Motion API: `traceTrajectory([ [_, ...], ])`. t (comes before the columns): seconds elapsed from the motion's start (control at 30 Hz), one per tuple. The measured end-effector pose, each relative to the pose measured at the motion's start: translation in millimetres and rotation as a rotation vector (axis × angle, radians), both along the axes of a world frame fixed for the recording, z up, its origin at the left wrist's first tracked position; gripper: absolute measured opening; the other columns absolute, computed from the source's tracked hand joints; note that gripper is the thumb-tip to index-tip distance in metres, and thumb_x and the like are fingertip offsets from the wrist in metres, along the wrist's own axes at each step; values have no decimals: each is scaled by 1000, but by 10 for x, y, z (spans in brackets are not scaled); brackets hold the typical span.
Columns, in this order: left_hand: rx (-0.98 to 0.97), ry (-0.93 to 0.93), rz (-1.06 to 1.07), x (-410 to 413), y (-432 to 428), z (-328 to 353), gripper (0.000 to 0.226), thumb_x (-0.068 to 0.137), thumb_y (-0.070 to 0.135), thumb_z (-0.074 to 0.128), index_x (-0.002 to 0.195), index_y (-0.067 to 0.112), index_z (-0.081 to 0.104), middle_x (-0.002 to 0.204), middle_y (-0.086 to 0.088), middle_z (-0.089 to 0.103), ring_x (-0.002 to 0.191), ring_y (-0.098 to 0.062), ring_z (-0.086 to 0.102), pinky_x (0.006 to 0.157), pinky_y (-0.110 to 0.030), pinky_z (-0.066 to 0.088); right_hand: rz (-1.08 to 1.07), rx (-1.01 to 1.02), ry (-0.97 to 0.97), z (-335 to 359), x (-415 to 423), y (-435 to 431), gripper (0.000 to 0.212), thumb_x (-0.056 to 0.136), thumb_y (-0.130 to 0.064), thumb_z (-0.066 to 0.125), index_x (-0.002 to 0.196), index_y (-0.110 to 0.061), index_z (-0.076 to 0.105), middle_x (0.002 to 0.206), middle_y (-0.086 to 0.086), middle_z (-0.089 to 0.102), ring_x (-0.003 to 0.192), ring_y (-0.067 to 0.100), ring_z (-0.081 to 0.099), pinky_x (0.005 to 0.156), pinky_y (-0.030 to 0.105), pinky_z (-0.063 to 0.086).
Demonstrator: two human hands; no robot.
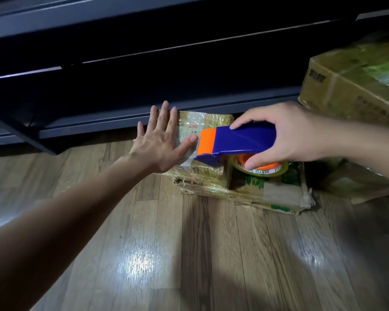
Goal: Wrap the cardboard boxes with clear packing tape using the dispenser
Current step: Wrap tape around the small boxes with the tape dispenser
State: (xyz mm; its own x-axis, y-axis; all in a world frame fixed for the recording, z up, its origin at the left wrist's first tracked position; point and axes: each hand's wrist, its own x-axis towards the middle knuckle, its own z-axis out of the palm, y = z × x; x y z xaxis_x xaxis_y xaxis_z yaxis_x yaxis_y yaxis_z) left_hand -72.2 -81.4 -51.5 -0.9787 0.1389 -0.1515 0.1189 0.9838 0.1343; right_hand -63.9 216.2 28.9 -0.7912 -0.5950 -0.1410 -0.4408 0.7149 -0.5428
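Observation:
A small tape-wrapped cardboard box [211, 122] with a white label lies on a flatter, torn cardboard box [272, 194] on the floor. My left hand [162, 140] rests flat on the small box's top, fingers spread, thumb against the toothed cutter. My right hand [288, 133] grips the blue and orange tape dispenser [240, 140], its orange blade end touching the small box's top. The clear tape roll [261, 170] shows under the dispenser body, its lower part hidden by my fingers.
A large taped cardboard box [355, 81] stands at the right, with another box [355, 182] below it. Dark shelving or furniture [144, 81] runs along the back, right behind the small box. Wood-pattern floor [189, 254] fills the foreground.

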Motion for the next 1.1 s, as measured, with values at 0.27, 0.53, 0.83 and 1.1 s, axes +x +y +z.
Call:
traceTrajectory([
  [0.27, 10, -15, 6, -19, -5, 43, 119, 76, 93, 4, 165, 17, -10, 172, -2, -22, 157, -24, -24, 128, -59, -3, -144, -469, 4, -244, 318, 92, 65, 61, -54, 82, 122, -37, 65, 118, -23, 66, 107, 0, 63, 89, 16, 51],
  [0.53, -33, 76, -8, 27, 301, -16, 96, 87, 77, 0, 163, 21, -17, 170, -6, -28, 156, -29, -26, 123, -62, -13, -122, -331, 81, -149, 255, 104, 79, 65, -69, 76, 130, -26, 64, 116, -21, 66, 103, -1, 64, 85, 15, 51],
  [0.83, -24, 61, -40, -11, 182, -53, 90, 89, 83, 4, 163, 37, -14, 172, -1, -22, 157, -26, -25, 126, -61, -9, 80, -91, 53, -52, 107, 159, 57, 72, -78, 56, 123, -55, 64, 84, -11, 52, 79, 7, 56, 65, 18, 37],
  [1.1, -15, 50, -52, 10, 140, -58, 92, 84, 87, -1, 161, 39, -17, 171, 1, -24, 156, -24, -28, 126, -59, -10, -34, -271, -36, -221, 321, 752, 56, 69, -81, 65, 121, -60, 63, 88, 0, 63, 72, 19, 63, 66, 40, 52],
])
